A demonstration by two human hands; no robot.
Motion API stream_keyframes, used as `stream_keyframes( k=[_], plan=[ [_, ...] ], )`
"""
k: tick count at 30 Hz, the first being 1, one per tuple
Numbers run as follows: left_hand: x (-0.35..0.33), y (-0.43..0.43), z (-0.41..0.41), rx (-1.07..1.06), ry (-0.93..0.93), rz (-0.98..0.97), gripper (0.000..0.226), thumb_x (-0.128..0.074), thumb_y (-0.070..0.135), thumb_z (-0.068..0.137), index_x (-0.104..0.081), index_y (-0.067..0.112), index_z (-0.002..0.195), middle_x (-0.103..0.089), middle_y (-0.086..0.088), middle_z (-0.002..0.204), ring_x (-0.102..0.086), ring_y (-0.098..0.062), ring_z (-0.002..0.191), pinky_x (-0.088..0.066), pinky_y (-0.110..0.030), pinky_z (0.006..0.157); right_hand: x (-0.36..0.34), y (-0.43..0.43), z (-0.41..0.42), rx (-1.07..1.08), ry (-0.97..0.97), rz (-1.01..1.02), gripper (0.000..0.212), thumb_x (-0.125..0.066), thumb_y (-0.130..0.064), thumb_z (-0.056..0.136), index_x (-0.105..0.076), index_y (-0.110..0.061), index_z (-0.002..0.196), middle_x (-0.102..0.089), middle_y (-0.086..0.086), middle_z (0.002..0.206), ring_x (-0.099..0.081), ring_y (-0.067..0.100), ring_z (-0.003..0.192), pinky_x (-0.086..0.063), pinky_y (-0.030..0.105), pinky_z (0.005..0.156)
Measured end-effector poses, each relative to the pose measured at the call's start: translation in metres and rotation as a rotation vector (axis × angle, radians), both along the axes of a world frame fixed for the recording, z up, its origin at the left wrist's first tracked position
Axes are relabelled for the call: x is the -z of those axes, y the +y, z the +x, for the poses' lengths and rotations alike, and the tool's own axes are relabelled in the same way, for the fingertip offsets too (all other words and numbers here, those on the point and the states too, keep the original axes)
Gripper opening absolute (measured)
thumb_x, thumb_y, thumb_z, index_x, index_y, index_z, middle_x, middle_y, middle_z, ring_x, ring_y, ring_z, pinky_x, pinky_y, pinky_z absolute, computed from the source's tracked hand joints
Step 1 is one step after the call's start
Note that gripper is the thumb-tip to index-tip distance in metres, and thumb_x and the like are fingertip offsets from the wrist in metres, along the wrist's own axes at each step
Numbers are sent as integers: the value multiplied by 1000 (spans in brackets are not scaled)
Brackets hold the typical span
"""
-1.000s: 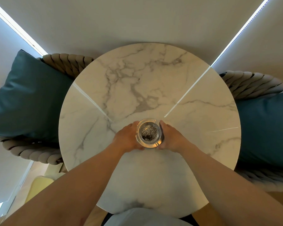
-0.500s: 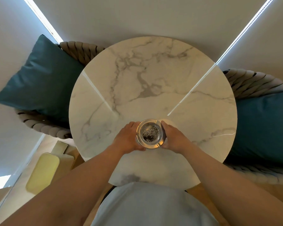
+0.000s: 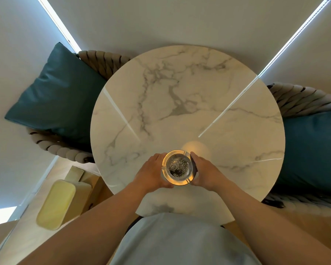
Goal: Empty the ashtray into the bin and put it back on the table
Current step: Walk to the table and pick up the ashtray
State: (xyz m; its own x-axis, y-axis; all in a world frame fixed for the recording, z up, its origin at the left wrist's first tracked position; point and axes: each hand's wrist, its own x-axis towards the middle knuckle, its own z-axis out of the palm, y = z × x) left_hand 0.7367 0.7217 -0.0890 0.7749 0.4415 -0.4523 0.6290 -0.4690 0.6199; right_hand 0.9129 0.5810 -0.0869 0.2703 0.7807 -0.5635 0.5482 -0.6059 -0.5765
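Ashtray (image 3: pixel 179 167) clasped between left hand (image 3: pixel 151 174), right hand (image 3: pixel 205 174), over table (image 3: pixel 189 96)

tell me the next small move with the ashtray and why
Probably carry the glass ashtray level toward the yellow-lidded bin at the lower left. The left hand and right hand clasp its sides, ash still fills the bowl, and it appears raised off the marble table.

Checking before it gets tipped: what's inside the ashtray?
The ashtray holds a grey-black heap of ash in its bowl. Anything buried under the ash is hidden.
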Motion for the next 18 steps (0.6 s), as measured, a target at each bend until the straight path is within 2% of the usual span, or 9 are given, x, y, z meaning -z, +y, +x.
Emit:
stream_keyframes(
  k=[8, 12, 18],
  plan=[
    [-2, 0, -16, -57, -13, 14, 104, -92, 45, 49, -39, 29, 137, -50, 4, 131, -45, -15, 121, -42, -36, 100, 3, 9, -7, -60, -15, 8, 117, -87, -34, 66, -15, -14, 155, -52, 10, 137, -51, 29, 124, -43, 36, 99],
    [-3, -18, -25, -129, -39, 16, 104, -93, 43, 50, -38, 30, 138, -49, 4, 132, -43, -14, 122, -39, -32, 101, 1, 4, -6, -105, 0, 12, 117, -90, -28, 56, -23, -18, 151, -53, 2, 119, -55, 25, 113, -43, 30, 86],
    [-6, -60, -49, -272, -98, 52, 102, -94, 42, 49, -40, 31, 135, -49, 6, 130, -44, -11, 119, -36, -26, 96, -9, -9, -12, -273, -29, 74, 112, -95, -32, 48, -35, -15, 141, -51, -3, 109, -52, 18, 98, -41, 28, 82]
  ],
)
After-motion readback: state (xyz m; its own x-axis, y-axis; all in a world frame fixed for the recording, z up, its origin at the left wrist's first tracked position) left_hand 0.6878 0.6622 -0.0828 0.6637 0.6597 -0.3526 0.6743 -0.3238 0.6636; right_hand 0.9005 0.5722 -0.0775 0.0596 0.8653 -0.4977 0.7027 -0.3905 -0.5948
